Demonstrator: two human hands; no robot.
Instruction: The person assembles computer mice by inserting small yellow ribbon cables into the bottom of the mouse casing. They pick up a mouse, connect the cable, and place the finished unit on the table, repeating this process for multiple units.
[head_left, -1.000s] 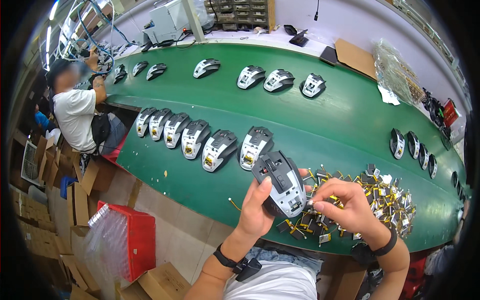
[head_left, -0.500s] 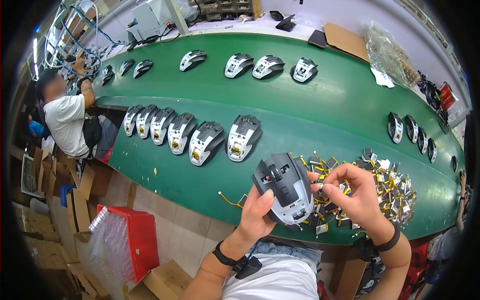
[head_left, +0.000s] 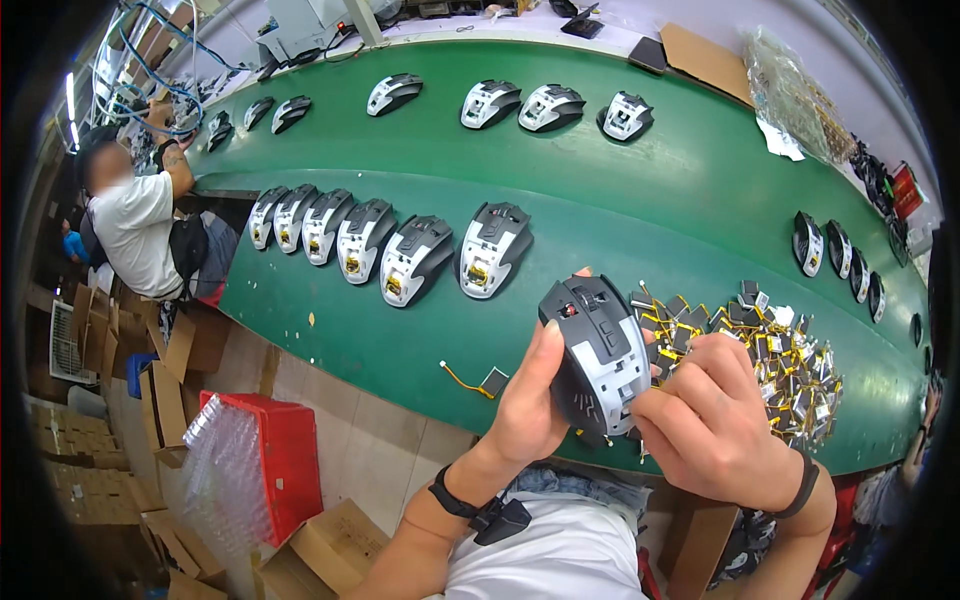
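Observation:
A black and silver computer mouse (head_left: 600, 345) is tilted in my left hand (head_left: 530, 405), whose thumb and fingers wrap round its sides. The cover is off at its silver rear, where an opening shows. My right hand (head_left: 710, 425) is closed, its fingertips against the right edge of that rear part. Whatever those fingertips pinch is hidden. Behind and beside my right hand spreads a pile of small battery packs (head_left: 800, 390) with yellow wires. One single battery pack (head_left: 494, 382) with a white plug lies left of the held mouse.
Several mice (head_left: 415, 260) stand in a row on the green table (head_left: 620, 215), yellow parts showing in their openings. More mice (head_left: 550, 107) stand along the back and at right (head_left: 838, 248). A co-worker (head_left: 135, 220) is at far left. A red crate (head_left: 290, 470) and cardboard boxes (head_left: 335, 545) are at lower left.
The held mouse has turned and tilted, its rear now nearer my right hand. My right hand has moved down from beside the mouse to its rear edge, the fingers curled more tightly.

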